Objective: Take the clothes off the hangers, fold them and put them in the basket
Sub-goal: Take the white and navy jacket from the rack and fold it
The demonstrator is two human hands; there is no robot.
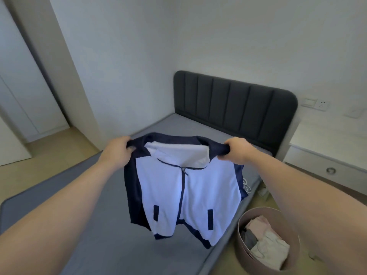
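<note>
From the head view, you have the zip-up jacket point(186, 193) up in the air over the grey bed point(79, 215), front facing you, white panels in the middle and navy sleeves down the sides. You hold it by the two shoulders, which looks like the natural way to let it hang flat and square before you lay it down to fold. No hanger shows in it, so that step seems done for this piece. Your left hand point(117, 151) has its fingers curled tight round the navy cloth at one shoulder, and your right hand point(237, 150) is bunched round the other shoulder in the same way, knuckles up. Both arms reach forward and slightly apart at about the same height, so the collar sags open between them and the hem hangs free above the mattress, touching nothing that I can see. The round basket point(241, 243) stands on the floor just beside the bed, below your right forearm, with folded clothes point(266, 247) already lying in it. That puts it within easy reach once this jacket is folded.
</note>
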